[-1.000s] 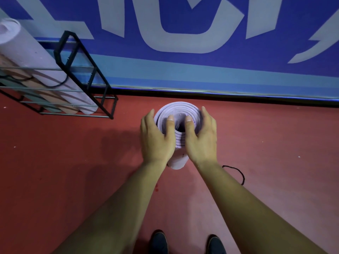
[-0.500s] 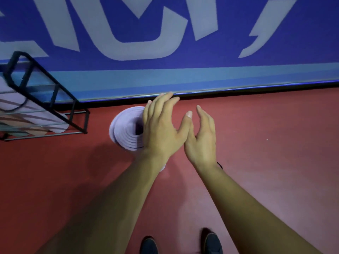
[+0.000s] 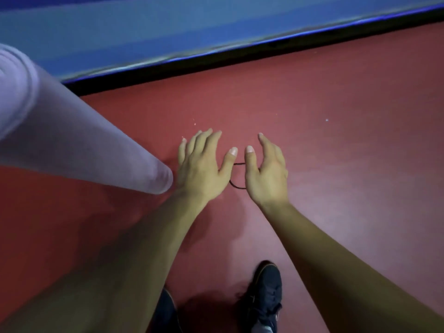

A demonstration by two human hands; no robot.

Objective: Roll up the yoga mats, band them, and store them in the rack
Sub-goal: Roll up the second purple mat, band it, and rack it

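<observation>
A rolled lilac yoga mat (image 3: 60, 131) stands on end on the red floor at the left, its lower end near my left wrist. No hand touches it. My left hand (image 3: 204, 167) and my right hand (image 3: 265, 171) hover side by side above the floor with fingers spread and empty. A thin black elastic band (image 3: 236, 179) lies on the floor between and under them, partly hidden by the right hand. The rack is out of view.
A blue padded wall (image 3: 168, 32) with a black base strip (image 3: 240, 57) runs across the top. My two dark shoes (image 3: 266, 294) stand on the red floor (image 3: 348, 164) at the bottom.
Both hands have let go of the rolled mat and moved right and down over the black band. The view has swung right, so the rack has left the frame.
</observation>
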